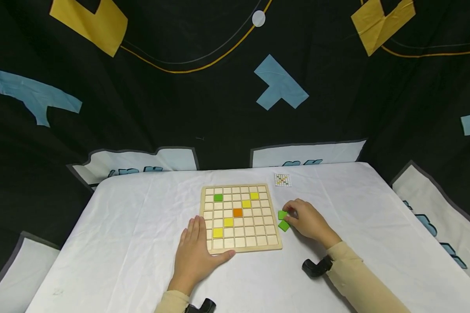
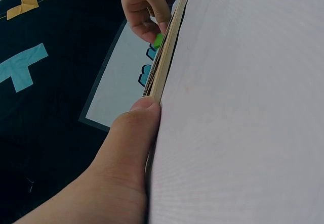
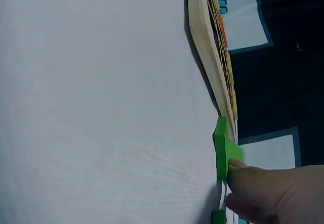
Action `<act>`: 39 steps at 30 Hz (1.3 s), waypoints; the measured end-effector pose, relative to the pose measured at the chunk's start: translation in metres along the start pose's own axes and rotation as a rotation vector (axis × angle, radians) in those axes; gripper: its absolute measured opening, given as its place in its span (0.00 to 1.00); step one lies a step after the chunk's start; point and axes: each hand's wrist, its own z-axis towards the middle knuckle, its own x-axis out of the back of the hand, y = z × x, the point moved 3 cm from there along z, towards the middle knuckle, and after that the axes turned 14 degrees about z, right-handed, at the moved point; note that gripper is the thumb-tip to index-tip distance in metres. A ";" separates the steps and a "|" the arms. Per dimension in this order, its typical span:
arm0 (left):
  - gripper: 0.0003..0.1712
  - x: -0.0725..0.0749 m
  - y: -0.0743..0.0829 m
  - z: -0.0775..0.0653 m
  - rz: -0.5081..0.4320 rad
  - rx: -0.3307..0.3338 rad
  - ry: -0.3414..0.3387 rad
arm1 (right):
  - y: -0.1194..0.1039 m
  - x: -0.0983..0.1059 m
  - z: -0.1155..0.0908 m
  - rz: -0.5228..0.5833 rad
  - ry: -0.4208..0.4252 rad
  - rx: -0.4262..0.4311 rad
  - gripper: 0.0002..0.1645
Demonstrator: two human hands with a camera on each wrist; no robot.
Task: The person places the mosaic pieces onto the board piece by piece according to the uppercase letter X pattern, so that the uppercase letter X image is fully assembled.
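A square wooden grid board [image 1: 243,250] lies on the white table. Several yellow tiles [image 1: 229,222], one orange tile [image 1: 237,212] and one green tile [image 1: 218,198] sit in its cells. My left hand [image 1: 196,254] is at the near left corner, straight fingers along the left edge and thumb at the front edge; in the left wrist view the thumb [image 2: 134,133] touches the board's side. Beside the right edge lie two loose green tiles [image 1: 284,225]. My right hand [image 1: 307,219] pinches the farther one with curled thumb and index finger; its thumb overlaps the nearer tile [image 3: 221,148] in the right wrist view.
A small card [image 1: 283,180] printed with a coloured grid lies behind the board's right corner. Black wrist mounts [image 1: 317,267] are worn on both forearms. A dark cloth [image 1: 219,117] with blue and yellow shapes hangs behind the table [image 1: 121,243].
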 end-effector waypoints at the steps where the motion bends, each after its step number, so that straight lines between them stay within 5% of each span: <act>1: 0.80 0.000 0.000 0.000 -0.002 0.001 0.000 | 0.000 0.000 0.001 0.013 0.006 -0.001 0.09; 10: 0.80 0.001 -0.001 0.001 0.003 0.000 0.003 | -0.010 -0.011 0.012 0.155 0.085 -0.035 0.08; 21: 0.80 0.002 0.000 0.003 0.008 -0.008 0.010 | -0.054 -0.045 0.036 0.264 0.078 0.010 0.08; 39: 0.80 0.000 -0.001 0.001 0.016 -0.009 0.018 | -0.103 -0.091 0.064 0.159 0.009 0.068 0.09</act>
